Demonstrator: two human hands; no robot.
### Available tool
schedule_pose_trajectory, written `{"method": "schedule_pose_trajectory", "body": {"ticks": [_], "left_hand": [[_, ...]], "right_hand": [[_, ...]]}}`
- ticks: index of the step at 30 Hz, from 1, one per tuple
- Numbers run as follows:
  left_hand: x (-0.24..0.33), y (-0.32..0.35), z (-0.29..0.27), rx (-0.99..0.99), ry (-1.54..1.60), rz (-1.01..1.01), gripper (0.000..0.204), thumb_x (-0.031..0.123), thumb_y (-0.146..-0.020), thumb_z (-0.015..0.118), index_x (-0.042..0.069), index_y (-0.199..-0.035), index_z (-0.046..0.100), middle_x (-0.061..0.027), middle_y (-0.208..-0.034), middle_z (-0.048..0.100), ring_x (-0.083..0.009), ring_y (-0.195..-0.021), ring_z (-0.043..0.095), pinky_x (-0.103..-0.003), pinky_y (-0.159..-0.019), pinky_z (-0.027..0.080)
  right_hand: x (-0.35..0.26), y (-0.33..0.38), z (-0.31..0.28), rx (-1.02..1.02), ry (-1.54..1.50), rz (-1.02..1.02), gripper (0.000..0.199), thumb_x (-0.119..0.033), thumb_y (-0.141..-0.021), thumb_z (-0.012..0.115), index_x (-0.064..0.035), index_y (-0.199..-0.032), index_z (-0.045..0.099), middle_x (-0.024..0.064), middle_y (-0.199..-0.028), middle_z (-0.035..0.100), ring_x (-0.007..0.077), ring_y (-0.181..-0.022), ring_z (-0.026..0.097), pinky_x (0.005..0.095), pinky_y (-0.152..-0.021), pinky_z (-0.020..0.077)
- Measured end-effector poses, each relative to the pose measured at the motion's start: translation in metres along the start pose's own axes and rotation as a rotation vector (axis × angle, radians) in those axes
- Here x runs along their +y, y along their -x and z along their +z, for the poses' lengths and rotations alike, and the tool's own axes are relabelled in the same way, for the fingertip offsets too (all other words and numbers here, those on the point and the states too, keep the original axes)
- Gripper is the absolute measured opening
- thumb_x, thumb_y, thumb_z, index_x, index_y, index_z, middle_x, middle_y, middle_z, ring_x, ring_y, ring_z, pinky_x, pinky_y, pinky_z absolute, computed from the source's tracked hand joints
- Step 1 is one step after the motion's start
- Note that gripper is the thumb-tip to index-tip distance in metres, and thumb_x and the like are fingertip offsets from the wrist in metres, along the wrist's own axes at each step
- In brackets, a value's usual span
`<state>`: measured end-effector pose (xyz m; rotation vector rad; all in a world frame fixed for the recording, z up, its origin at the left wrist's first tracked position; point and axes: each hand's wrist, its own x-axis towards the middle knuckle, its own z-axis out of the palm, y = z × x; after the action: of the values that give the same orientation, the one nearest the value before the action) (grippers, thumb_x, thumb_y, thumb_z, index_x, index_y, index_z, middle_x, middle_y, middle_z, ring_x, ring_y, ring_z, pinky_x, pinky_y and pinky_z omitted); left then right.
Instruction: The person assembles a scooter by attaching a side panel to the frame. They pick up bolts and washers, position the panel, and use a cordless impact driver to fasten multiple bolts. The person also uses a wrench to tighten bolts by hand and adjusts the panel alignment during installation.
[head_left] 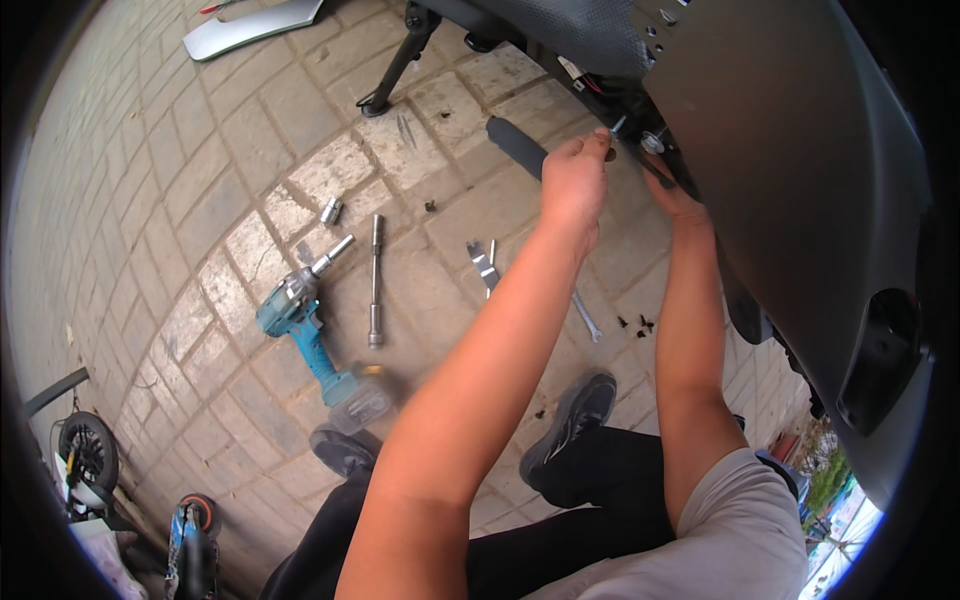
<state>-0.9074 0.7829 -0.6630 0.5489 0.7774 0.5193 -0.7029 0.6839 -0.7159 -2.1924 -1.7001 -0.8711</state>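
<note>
My left hand [575, 180] is closed, with a metal bolt [618, 126] pinched between thumb and finger and its shank pointing up. Just to the right, my right hand [677, 192] reaches in against the lower edge of a dark vehicle body panel [790, 190]. Its fingers are partly hidden there, beside a shiny round metal part [654, 142] and a thin dark piece, and I cannot make out whether they grip anything. Beyond my left hand lies a black rounded bar-like piece [516, 147] on the paving.
A teal cordless impact wrench [306, 330], a socket [331, 210] and a long double-ended socket wrench [376, 280] lie at left. Nearer are a spanner [587, 318], several dark screws [643, 324] and my shoes [580, 410]. A kickstand [398, 70] stands at the top; a silver panel [250, 28] lies far left.
</note>
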Motion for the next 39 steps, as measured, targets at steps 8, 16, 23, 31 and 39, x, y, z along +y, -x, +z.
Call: {"method": "schedule_pose_trajectory", "body": {"ticks": [8,16,23,31,39], "left_hand": [[0.009,-0.003,0.005,-0.016,-0.079,0.012,0.03,0.024,-0.095,0.058,-0.004,-0.105,0.063,-0.0079,-0.093,0.063,-0.0103,-0.064,0.041,-0.028,-0.063,0.039],[0.015,0.002,-0.002,-0.028,-0.101,0.033,0.031,0.025,-0.094,0.059,-0.004,-0.106,0.063,-0.0081,-0.095,0.063,-0.0109,-0.065,0.042,-0.028,-0.064,0.04],[0.013,-0.006,0.003,-0.042,-0.216,0.007,0.031,0.026,-0.094,0.061,-0.004,-0.101,0.065,-0.0071,-0.091,0.064,-0.0123,-0.07,0.045,-0.03,-0.066,0.04],[0.016,-0.008,0.002,-0.029,-0.235,-0.019,0.032,0.028,-0.095,0.061,-0.003,-0.096,0.066,-0.0071,-0.09,0.064,-0.014,-0.072,0.045,-0.032,-0.068,0.041],[0.017,-0.011,0.002,-0.024,-0.422,0.057,0.031,0.025,-0.092,0.066,-0.006,-0.096,0.065,-0.0088,-0.089,0.065,-0.0165,-0.084,0.054,-0.032,-0.077,0.044]], "right_hand": [[0.001,-0.01,0.002,-0.065,-0.132,0.05,0.037,-0.028,-0.09,0.06,-0.0062,-0.12,0.059,0.0094,-0.117,0.06,0.0231,-0.108,0.056,0.033,-0.091,0.046],[-0.019,-0.013,-0.006,-0.055,0.074,-0.007,0.031,-0.028,-0.091,0.059,-0.0056,-0.113,0.063,0.0103,-0.111,0.064,0.0244,-0.103,0.06,0.0331,-0.086,0.0478],[-0.008,-0.009,0.005,-0.15,-0.067,0.07,0.035,-0.031,-0.089,0.064,-0.0066,-0.114,0.063,0.009,-0.11,0.066,0.0236,-0.102,0.061,0.0336,-0.084,0.048],[-0.017,-0.022,-0.006,-0.043,0.14,-0.095,0.041,-0.038,-0.091,0.06,-0.0078,-0.118,0.061,0.0112,-0.115,0.062,0.0247,-0.107,0.058,0.0352,-0.089,0.0466],[-0.028,-0.028,-0.015,-0.15,0.208,-0.024,0.042,-0.039,-0.094,0.054,-0.0092,-0.123,0.058,0.011,-0.121,0.059,0.0267,-0.111,0.056,0.0378,-0.092,0.0466]]}}
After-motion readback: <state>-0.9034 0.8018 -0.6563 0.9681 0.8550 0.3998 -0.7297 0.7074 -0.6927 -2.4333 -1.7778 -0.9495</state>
